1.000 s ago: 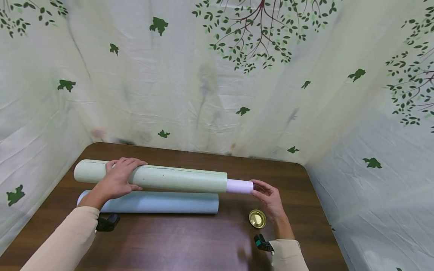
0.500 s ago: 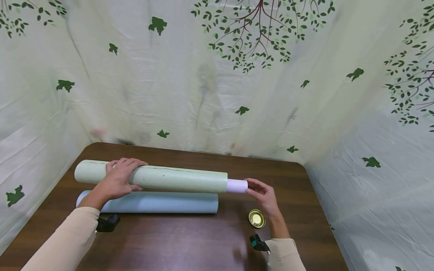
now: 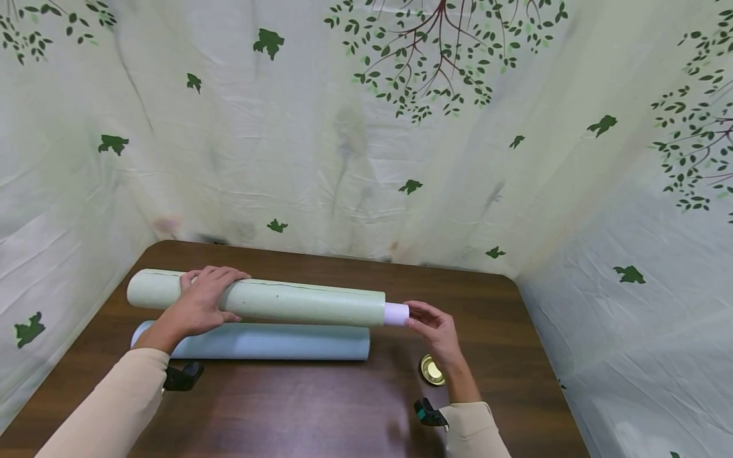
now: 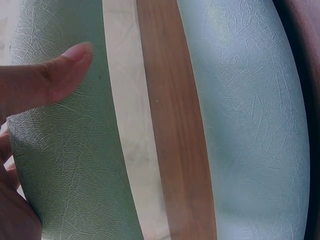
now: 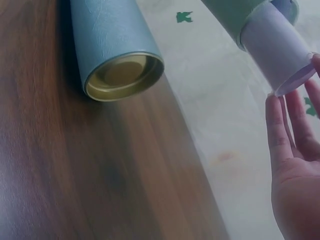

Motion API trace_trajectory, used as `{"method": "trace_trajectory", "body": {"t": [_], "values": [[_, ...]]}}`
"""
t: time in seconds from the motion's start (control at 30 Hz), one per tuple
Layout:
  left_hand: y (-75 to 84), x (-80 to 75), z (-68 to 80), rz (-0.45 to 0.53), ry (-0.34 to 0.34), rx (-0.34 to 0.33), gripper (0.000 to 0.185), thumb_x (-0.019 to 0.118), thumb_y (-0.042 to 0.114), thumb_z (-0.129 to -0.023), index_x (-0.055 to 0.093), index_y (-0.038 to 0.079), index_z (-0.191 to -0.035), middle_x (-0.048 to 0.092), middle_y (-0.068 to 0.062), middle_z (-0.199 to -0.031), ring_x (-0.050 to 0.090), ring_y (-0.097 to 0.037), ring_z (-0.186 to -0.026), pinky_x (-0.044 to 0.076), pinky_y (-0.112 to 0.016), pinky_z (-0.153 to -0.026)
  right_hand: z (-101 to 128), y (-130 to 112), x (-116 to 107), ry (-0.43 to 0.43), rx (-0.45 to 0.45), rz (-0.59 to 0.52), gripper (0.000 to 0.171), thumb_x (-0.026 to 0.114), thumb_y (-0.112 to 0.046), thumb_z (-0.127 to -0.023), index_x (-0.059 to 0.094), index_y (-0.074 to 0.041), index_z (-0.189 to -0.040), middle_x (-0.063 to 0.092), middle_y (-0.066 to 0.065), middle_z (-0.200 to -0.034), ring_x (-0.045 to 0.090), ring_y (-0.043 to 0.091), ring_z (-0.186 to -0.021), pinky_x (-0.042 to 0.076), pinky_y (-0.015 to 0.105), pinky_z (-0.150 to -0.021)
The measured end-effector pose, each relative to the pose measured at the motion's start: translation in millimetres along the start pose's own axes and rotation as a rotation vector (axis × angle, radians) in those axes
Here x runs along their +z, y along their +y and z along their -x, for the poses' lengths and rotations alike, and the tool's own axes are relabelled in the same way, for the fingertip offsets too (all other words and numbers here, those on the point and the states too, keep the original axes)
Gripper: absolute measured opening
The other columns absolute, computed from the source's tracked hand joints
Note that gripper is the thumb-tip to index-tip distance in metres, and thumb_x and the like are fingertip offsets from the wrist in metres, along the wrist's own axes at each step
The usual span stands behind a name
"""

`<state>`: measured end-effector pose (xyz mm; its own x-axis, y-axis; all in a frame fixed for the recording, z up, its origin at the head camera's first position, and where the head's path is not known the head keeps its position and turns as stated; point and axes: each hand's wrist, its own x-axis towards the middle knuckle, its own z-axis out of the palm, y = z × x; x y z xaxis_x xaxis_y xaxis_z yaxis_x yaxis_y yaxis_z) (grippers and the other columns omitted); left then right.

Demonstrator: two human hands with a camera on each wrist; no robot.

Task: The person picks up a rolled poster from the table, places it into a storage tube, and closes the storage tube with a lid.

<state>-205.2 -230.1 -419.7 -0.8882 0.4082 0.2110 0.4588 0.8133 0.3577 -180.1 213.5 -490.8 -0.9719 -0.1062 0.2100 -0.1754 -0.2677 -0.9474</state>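
While our left hand [image 3: 200,304] clasps the green tube [image 3: 286,304] above the desk's [image 3: 321,407] far-left part to steady it, our flat-fingered right hand [image 3: 434,331] presses the white roll [image 3: 396,314] inward.

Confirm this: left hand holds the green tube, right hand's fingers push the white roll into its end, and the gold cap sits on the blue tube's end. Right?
Not quite. The gold cap lies on the table near the right hand, apart from the blue tube, as the head view shows. The left hand, green tube and white roll are as stated.
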Motion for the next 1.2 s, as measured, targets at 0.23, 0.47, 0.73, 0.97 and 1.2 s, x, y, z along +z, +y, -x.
{"method": "trace_trajectory", "body": {"t": [0.23, 0.47, 0.73, 0.97, 1.2], "values": [[0.8, 0.2, 0.4, 0.01, -0.004, -0.01, 0.072, 0.091, 0.013, -0.059, 0.058, 0.007, -0.122, 0.058, -0.018, -0.122, 0.045, -0.039, -0.111, 0.019, -0.064, -0.087, -0.8, 4.8, 5.5, -0.005, 0.002, 0.0, 0.033, 0.066, 0.012, -0.082, 0.058, 0.017, -0.114, 0.069, 0.002, -0.105, 0.065, 0.016, -0.098, 0.052, 0.028, -0.081], [1.1, 1.4, -0.7, 0.019, -0.012, -0.014, 0.072, 0.091, 0.013, -0.059, 0.058, 0.007, -0.122, 0.058, -0.018, -0.122, 0.044, -0.04, -0.112, 0.018, -0.064, -0.088, -1.7, 5.7, 11.4, -0.002, 0.028, 0.024, 0.04, 0.067, 0.01, -0.083, 0.051, 0.023, -0.117, 0.068, 0.002, -0.107, 0.064, 0.017, -0.1, 0.053, 0.028, -0.081], [0.9, 1.4, -1.7, 0.022, -0.015, -0.011, 0.072, 0.091, 0.014, -0.06, 0.057, 0.007, -0.123, 0.057, -0.018, -0.123, 0.044, -0.04, -0.113, 0.018, -0.064, -0.088, -3.2, 6.2, 17.9, -0.032, 0.024, 0.014, 0.043, 0.067, 0.008, -0.084, 0.048, 0.025, -0.119, 0.065, 0.003, -0.111, 0.064, 0.017, -0.101, 0.053, 0.03, -0.084], [0.1, 1.1, -0.7, 0.02, -0.013, -0.01, 0.072, 0.091, 0.014, -0.06, 0.057, 0.007, -0.123, 0.057, -0.018, -0.124, 0.043, -0.039, -0.113, 0.018, -0.064, -0.088, -4.1, 7.9, 24.3, -0.058, 0.017, 0.019, 0.041, 0.066, 0.012, -0.083, 0.049, 0.024, -0.118, 0.065, 0.004, -0.111, 0.063, 0.02, -0.102, 0.053, 0.031, -0.083], [-0.4, 1.4, -0.1, 0.022, -0.013, -0.008, 0.072, 0.091, 0.014, -0.06, 0.057, 0.008, -0.123, 0.057, -0.017, -0.123, 0.044, -0.039, -0.113, 0.018, -0.064, -0.088, -5.6, 8.4, 31.7, -0.078, 0.019, 0.013, 0.046, 0.066, 0.013, -0.081, 0.045, 0.028, -0.119, 0.065, 0.001, -0.111, 0.065, 0.018, -0.102, 0.053, 0.029, -0.083]]}}
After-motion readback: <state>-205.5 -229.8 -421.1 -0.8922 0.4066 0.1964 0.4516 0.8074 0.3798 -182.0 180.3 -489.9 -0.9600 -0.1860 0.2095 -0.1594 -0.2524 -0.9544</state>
